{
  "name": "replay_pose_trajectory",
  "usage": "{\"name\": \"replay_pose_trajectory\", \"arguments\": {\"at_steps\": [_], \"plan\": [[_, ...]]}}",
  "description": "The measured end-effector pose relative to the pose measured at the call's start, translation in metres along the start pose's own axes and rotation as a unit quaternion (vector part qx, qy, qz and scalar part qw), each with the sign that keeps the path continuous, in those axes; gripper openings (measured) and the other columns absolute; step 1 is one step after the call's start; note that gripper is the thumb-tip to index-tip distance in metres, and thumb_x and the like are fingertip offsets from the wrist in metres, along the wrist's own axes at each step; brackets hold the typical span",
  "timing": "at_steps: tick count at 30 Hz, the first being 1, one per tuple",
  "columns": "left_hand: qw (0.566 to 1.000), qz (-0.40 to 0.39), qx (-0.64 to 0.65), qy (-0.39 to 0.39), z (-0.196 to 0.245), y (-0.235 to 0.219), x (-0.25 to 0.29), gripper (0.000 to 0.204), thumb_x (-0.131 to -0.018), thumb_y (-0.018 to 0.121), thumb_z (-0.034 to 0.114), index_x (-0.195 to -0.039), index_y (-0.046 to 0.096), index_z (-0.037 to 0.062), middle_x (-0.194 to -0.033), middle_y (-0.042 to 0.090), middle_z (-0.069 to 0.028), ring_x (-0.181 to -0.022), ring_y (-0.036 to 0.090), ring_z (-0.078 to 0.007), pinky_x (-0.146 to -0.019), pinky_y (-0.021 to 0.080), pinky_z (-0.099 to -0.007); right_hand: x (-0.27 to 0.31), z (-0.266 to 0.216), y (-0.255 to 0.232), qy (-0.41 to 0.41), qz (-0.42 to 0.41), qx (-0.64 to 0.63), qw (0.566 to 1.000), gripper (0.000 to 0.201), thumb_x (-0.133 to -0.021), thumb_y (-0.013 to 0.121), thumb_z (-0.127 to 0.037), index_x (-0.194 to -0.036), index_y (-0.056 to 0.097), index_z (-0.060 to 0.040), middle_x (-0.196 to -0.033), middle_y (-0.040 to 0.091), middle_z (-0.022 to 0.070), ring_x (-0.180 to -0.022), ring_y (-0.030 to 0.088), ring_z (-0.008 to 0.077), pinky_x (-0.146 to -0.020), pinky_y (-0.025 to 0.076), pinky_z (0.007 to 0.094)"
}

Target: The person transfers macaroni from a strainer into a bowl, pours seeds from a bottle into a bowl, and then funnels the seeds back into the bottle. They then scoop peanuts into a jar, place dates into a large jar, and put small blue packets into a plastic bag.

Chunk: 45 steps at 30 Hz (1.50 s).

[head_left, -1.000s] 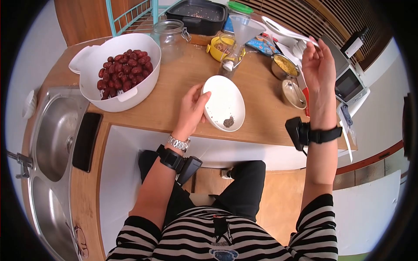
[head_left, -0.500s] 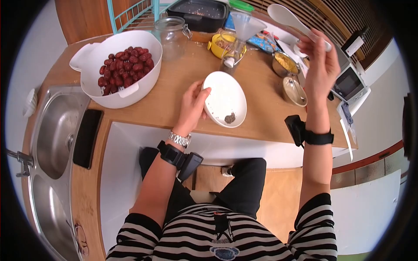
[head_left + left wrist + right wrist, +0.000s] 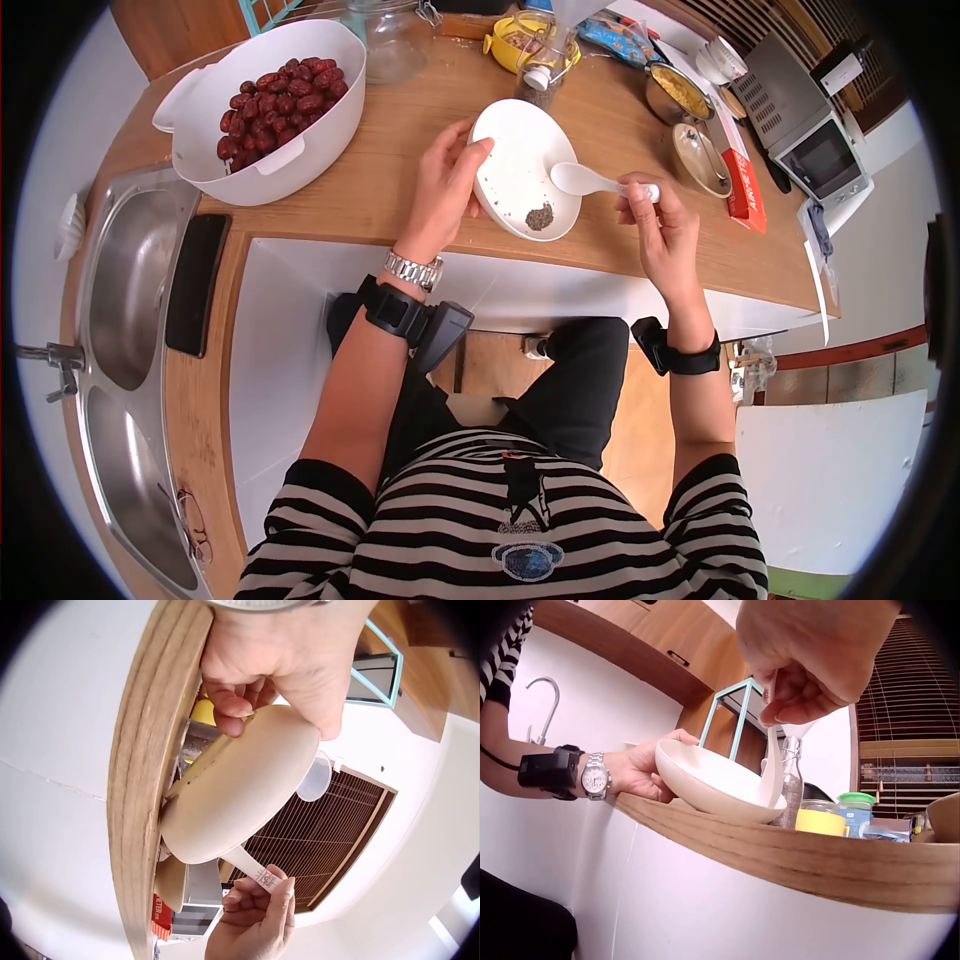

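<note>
My left hand grips the left rim of a shallow white bowl, thumb on its inner side, and the bowl tilts toward its lower right. A small heap of dark seeds lies low inside, with stray specks around it. Between thumb and fingers my right hand pinches the handle of a white spoon, whose head is over the bowl's right part. In the right wrist view the spoon reaches down inside the bowl. From below, the left wrist view has the bowl's underside.
A white basket of red dates stands at the left beside the sink. Behind the bowl are a glass jar, a seed bottle and a yellow container. A metal bowl and a beige bowl stand right.
My right hand has come down and left from above the counter's right side, bringing the spoon to the bowl. My left hand keeps its grip on the bowl. The head view has shifted.
</note>
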<state>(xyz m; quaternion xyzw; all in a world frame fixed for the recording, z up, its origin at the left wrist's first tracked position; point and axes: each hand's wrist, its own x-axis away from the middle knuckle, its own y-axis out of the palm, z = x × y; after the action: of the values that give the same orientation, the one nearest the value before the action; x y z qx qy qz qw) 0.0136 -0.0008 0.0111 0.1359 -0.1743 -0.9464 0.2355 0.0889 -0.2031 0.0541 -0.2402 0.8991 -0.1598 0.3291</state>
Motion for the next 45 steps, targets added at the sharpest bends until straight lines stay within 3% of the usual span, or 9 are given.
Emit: {"name": "replay_pose_trajectory", "arguments": {"at_steps": [6,12,14,17,19,27,37,39,45], "plan": [[1.000,0.002,-0.004,-0.001,0.001,0.000,0.000,0.042,-0.078,0.053,0.020,-0.109,0.041,-0.0046,-0.069,0.054,-0.0041,-0.045,0.047,-0.0041,-0.030,0.032,-0.0171,0.010,-0.002,0.005,-0.009,-0.003,-0.009,1.000,0.016,-0.085,0.047,-0.014,-0.084,0.054,0.0007,-0.060,0.055,0.0049,-0.052,0.051,0.0088,-0.050,0.041,0.0198],[1.000,0.013,0.003,0.004,-0.001,0.000,-0.001,0.041,-0.078,0.053,0.020,-0.109,0.042,-0.0036,-0.067,0.054,-0.0034,-0.044,0.046,-0.0031,-0.030,0.031,-0.0160,0.018,0.004,0.015,0.145,0.070,-0.237,0.958,0.022,-0.087,0.041,-0.017,-0.083,0.053,0.0021,-0.061,0.055,0.0076,-0.048,0.047,0.0091,-0.047,0.039,0.0192],[1.000,0.016,0.000,0.003,0.001,0.001,0.000,0.040,-0.078,0.053,0.020,-0.109,0.042,-0.0035,-0.067,0.054,-0.0033,-0.044,0.046,-0.0029,-0.030,0.031,-0.0158,0.018,0.011,0.022,0.250,0.068,-0.383,0.886,0.025,-0.087,0.040,-0.018,-0.084,0.052,0.0032,-0.063,0.056,0.0086,-0.049,0.047,0.0100,-0.048,0.040,0.0189],[1.000,0.015,-0.002,0.002,0.001,0.001,0.000,0.040,-0.078,0.053,0.020,-0.108,0.043,-0.0034,-0.067,0.054,-0.0032,-0.044,0.046,-0.0028,-0.030,0.031,-0.0155,0.016,0.009,0.030,0.351,0.072,-0.467,0.808,0.024,-0.086,0.040,-0.018,-0.084,0.052,0.0027,-0.064,0.056,0.0085,-0.052,0.048,0.0109,-0.050,0.041,0.0188],[1.000,0.012,0.000,0.003,0.000,0.001,-0.001,0.039,-0.078,0.053,0.020,-0.108,0.043,-0.0034,-0.067,0.054,-0.0032,-0.044,0.046,-0.0028,-0.030,0.031,-0.0156,0.013,0.008,0.031,0.363,0.071,-0.479,0.796,0.023,-0.086,0.040,-0.017,-0.085,0.052,0.0027,-0.063,0.055,0.0078,-0.053,0.048,0.0108,-0.050,0.041,0.0189],[1.000,0.010,-0.004,-0.005,-0.001,-0.001,0.000,0.039,-0.078,0.052,0.020,-0.108,0.043,-0.0030,-0.068,0.054,-0.0032,-0.045,0.047,-0.0038,-0.031,0.032,-0.0162,-0.022,-0.012,-0.003,0.260,0.088,-0.464,0.842,0.022,-0.085,0.042,-0.016,-0.086,0.051,0.0038,-0.062,0.056,0.0092,-0.050,0.049,0.0111,-0.048,0.041,0.0179],[1.000,0.008,-0.010,-0.004,0.000,0.000,0.002,0.038,-0.078,0.051,0.018,-0.110,0.042,-0.0023,-0.072,0.055,-0.0037,-0.050,0.049,-0.0040,-0.031,0.032,-0.0161,-0.127,-0.054,-0.063,0.097,0.114,-0.520,0.841,0.020,-0.084,0.043,-0.012,-0.087,0.048,0.0074,-0.071,0.056,0.0131,-0.061,0.055,0.0144,-0.053,0.046,0.0196],[1.000,0.006,-0.013,0.000,0.001,0.000,0.002,0.039,-0.078,0.050,0.017,-0.110,0.042,-0.0028,-0.073,0.055,-0.0043,-0.050,0.049,-0.0042,-0.032,0.033,-0.0163,-0.146,-0.062,-0.057,0.069,0.232,-0.460,0.854,0.021,-0.084,0.042,-0.012,-0.087,0.047,0.0083,-0.072,0.056,0.0144,-0.064,0.056,0.0160,-0.055,0.047,0.0217],[1.000,0.016,-0.015,-0.008,0.002,0.000,0.002,0.040,-0.078,0.050,0.018,-0.111,0.041,-0.0035,-0.075,0.056,-0.0053,-0.050,0.050,-0.0049,-0.032,0.033,-0.0164,-0.154,-0.056,-0.028,-0.028,0.094,-0.283,0.954,0.025,-0.086,0.044,-0.018,-0.095,0.052,0.0032,-0.077,0.058,0.0131,-0.070,0.058,0.0169,-0.064,0.047,0.0244]]}}
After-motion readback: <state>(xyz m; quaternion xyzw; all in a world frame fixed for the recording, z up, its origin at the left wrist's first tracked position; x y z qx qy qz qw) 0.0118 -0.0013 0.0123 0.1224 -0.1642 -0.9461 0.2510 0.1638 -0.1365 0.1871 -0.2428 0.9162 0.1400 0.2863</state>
